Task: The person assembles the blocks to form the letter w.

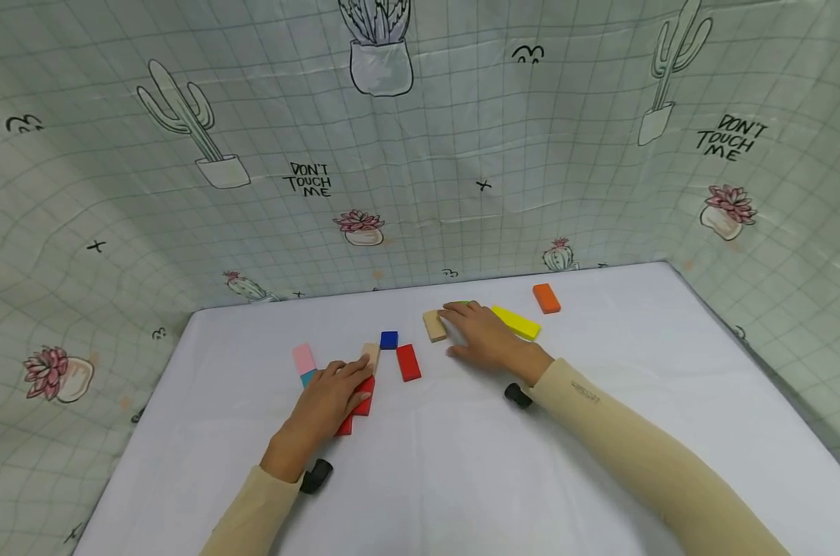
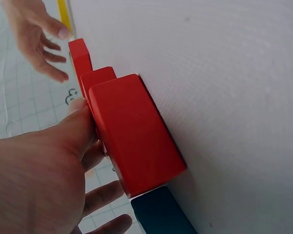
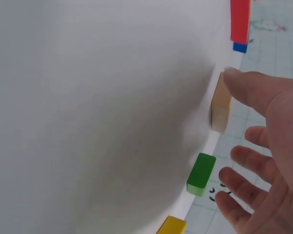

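– Left grip (image 1: 324, 403) reads as relaxed, not clenched: thumb on the red pair (image 2: 134, 134), fingertips over the left pale block (image 1: 371, 350). Right grip (image 1: 486, 337) is loose too, fingers spread, nothing visibly held.

– Where's the right pale block (image 1: 433, 327)?

– Short of the worktop (image 1: 455, 463)'s far edge, right at the right fingertips. Right wrist view puts the thumb over one end; can't tell if it's touching.

– Step, as you read it?

– Left steadies, right reaches. My judgement only.

– How to do it cleanly?

– Right: thumb on one long side, index on the other, pinch mid-length, lift straight up. Keep the spare fingers off the green block (image 3: 200, 173) and yellow block (image 1: 516, 323); both sit close, toward the far right corner.

– Left?

– Light pressure. Push hard and the red pair likely skews. Teal block (image 1: 308, 378) pokes out beside that hand, on the left-edge side; easy to nudge.

– Other traps?

– Blue cube (image 1: 389, 340) and loose red block (image 1: 408, 363) lie between the hands. Go over them, not through.
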`<action>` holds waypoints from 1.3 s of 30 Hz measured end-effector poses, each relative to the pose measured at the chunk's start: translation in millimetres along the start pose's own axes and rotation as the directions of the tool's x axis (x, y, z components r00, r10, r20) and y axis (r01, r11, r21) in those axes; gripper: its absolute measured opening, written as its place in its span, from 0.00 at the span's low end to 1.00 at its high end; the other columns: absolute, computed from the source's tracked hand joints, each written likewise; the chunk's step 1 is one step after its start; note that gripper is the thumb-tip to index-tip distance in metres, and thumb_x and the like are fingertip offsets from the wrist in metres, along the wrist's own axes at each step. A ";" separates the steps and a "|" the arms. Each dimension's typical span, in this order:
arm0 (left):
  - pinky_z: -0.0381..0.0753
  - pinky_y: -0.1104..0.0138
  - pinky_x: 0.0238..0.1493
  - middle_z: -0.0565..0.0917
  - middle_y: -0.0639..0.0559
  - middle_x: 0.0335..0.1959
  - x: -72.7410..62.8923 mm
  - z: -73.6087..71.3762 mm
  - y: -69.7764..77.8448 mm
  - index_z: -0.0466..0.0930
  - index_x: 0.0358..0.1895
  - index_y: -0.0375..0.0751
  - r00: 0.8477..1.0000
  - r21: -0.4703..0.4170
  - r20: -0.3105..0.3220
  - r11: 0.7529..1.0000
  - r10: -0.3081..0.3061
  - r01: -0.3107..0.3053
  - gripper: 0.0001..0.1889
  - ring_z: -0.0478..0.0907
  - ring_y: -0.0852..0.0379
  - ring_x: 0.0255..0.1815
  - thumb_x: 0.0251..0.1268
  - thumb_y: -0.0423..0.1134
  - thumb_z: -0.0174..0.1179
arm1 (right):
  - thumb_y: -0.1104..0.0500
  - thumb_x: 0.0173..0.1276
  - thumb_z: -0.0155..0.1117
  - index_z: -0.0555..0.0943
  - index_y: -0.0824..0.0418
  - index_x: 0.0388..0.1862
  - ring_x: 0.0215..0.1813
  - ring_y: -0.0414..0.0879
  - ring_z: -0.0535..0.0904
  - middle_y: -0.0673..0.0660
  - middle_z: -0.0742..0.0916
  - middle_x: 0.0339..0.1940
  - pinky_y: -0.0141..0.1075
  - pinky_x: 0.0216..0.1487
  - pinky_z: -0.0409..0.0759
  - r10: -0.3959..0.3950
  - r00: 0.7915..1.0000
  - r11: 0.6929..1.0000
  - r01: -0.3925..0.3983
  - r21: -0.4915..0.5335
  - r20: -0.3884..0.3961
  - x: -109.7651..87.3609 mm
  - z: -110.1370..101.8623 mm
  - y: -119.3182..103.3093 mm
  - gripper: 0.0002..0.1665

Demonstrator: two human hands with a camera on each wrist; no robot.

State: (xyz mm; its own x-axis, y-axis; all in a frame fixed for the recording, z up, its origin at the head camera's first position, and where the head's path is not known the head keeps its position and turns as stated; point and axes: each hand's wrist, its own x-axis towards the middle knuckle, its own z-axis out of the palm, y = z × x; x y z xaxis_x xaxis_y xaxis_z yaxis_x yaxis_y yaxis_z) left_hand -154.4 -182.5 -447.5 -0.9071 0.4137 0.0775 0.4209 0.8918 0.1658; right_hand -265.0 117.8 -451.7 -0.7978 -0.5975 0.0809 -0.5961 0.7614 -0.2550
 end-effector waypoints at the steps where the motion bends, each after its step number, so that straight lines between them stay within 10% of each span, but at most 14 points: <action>1: 0.78 0.43 0.65 0.76 0.41 0.75 -0.1 0.1 -0.6 0.79 0.71 0.36 1.000 0.000 -0.002 1.000 0.002 -0.002 0.25 0.75 0.39 0.67 0.76 0.39 0.66 | 0.52 0.72 0.75 0.70 0.63 0.80 0.76 0.62 0.71 0.63 0.73 0.80 0.56 0.78 0.69 -0.002 1.000 1.000 0.002 0.001 0.009 2.5 -0.4 0.3 0.43; 39: 0.77 0.43 0.65 0.76 0.41 0.75 1.2 -0.2 -4.9 0.79 0.71 0.37 1.000 -0.008 -0.001 1.000 0.007 -0.007 0.24 0.75 0.39 0.68 0.76 0.39 0.65 | 0.51 0.72 0.75 0.77 0.64 0.74 0.74 0.60 0.72 0.60 0.83 0.70 0.56 0.78 0.65 -0.045 0.996 0.999 0.046 -0.002 0.080 23.7 -7.3 -5.1 0.36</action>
State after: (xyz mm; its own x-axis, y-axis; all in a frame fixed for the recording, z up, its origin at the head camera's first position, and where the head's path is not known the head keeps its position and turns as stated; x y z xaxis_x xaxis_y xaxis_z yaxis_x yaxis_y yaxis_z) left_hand -157.5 -186.4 -448.0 -0.9041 0.4199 0.0792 0.4273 0.8873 0.1734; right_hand -281.5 101.6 -441.5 -0.7602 -0.6496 0.0151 -0.6320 0.7338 -0.2492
